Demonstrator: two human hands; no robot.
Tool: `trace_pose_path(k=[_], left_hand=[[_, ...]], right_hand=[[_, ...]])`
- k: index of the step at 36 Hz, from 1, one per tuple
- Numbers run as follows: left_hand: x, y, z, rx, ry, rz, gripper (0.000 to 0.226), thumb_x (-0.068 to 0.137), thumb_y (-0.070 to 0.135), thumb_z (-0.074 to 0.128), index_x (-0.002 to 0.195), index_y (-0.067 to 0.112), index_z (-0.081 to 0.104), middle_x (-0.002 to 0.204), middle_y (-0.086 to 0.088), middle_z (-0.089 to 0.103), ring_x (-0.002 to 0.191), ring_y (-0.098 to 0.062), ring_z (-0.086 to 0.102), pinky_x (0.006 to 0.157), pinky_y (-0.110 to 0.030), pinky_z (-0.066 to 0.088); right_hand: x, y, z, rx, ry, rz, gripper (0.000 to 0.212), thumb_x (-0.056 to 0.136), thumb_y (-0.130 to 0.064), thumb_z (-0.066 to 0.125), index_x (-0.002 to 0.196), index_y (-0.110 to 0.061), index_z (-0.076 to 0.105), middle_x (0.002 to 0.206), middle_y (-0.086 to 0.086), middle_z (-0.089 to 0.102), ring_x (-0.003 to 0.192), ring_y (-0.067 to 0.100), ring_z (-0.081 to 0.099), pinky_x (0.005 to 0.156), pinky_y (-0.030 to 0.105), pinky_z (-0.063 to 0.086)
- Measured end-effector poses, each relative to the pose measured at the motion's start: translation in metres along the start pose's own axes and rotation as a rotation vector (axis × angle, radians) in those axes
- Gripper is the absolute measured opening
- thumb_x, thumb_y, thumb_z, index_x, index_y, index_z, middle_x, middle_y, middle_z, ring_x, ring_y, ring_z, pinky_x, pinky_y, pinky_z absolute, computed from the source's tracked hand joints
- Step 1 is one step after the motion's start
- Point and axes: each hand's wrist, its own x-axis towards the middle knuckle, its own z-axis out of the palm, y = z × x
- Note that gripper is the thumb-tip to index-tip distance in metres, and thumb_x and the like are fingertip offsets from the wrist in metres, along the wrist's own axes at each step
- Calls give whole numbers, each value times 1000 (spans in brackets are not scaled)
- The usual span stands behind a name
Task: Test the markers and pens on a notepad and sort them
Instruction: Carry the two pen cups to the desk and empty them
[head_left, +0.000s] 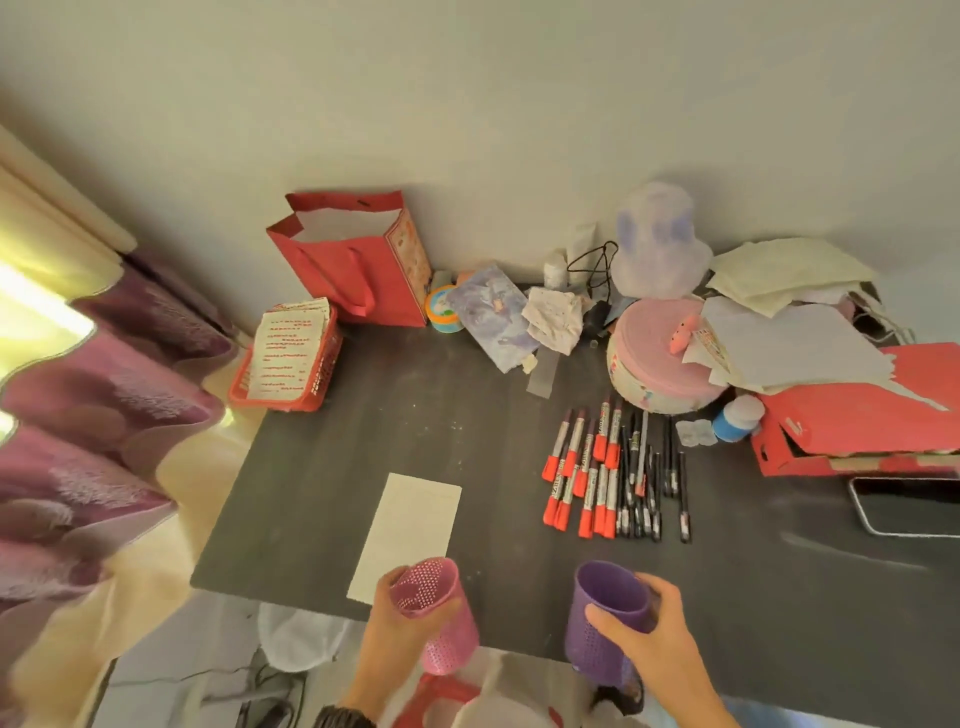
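At near edge of table (363, 415): left hand (384, 642) grips pink cup (449, 642), right hand (662, 647) grips purple cup (597, 623). Set both upright, well apart, beside notepad (410, 525), clear of markers (582, 478), pens (644, 483).

Dark table (415, 415) bearing a white notepad (410, 530) near its front edge, red-capped markers (582, 478) just beside black pens (649, 483) to the right, and, along the back, a red paper bag (358, 265), red basket (291, 364) and round pink box (660, 358).
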Motion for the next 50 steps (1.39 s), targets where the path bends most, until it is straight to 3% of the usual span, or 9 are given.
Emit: trace_pose_path(k=[4,7,14,18,23,27,32,38,50], left_hand=[[-26,-22,-23,-125,131,1,107,37,50,90,131,23,46,114,9,64,100,-8,63,86,-31,49],[-36,-32,-39,-189,218,17,95,53,42,94,133,29,44,118,10,62,102,-5,61,81,-26,46],[-9,-38,-80,-270,348,47,84,64,43,90,131,40,39,117,18,55,103,-2,57,76,-22,45],[40,-34,-105,-249,339,43,89,66,35,92,135,33,36,117,17,52,103,-4,56,76,-22,46],[118,-15,-137,-159,302,30,94,62,25,93,133,37,32,122,12,48,108,-9,54,80,-18,42],[180,0,-159,-109,254,99,99,56,43,93,135,38,33,130,10,44,114,-8,51,88,-23,43],[234,16,-176,-14,191,156,99,62,39,92,139,41,29,135,14,47,121,-10,52,92,-24,42],[266,29,-192,52,158,160,101,59,55,85,142,44,29,140,14,49,125,-11,52,101,-41,47],[293,44,-195,206,80,213,100,70,41,86,144,51,19,145,12,40,127,-16,51,88,-34,46]], right_hand=[[-9,11,12,-61,-14,-19,81,51,-36,100,109,-37,44,115,-15,60,103,14,63,97,45,50],[-12,12,25,-96,-70,-54,84,53,-28,100,113,-36,42,118,-16,57,101,10,62,96,41,48],[-5,-21,70,-223,-245,-162,93,59,-47,95,135,-40,41,124,-23,61,113,6,62,99,40,52],[15,-52,118,-278,-273,-265,78,63,-37,96,124,-47,48,118,-27,63,105,-5,62,83,23,55],[52,-95,194,-356,-227,-399,82,64,-36,96,131,-37,50,128,-18,59,119,9,57,86,26,59],[92,-113,257,-353,-165,-457,84,65,-46,93,136,-39,47,133,-20,55,123,11,54,93,35,59],[127,-135,325,-304,-153,-435,83,63,-58,86,130,-63,38,128,-39,50,122,-1,54,85,15,56],[145,-146,370,-341,-149,-430,85,69,-39,91,138,-45,43,133,-31,50,126,-4,49,87,9,49],[161,-134,393,-430,-59,-335,94,70,-37,91,144,-45,34,139,-28,45,131,5,47,99,24,50]])
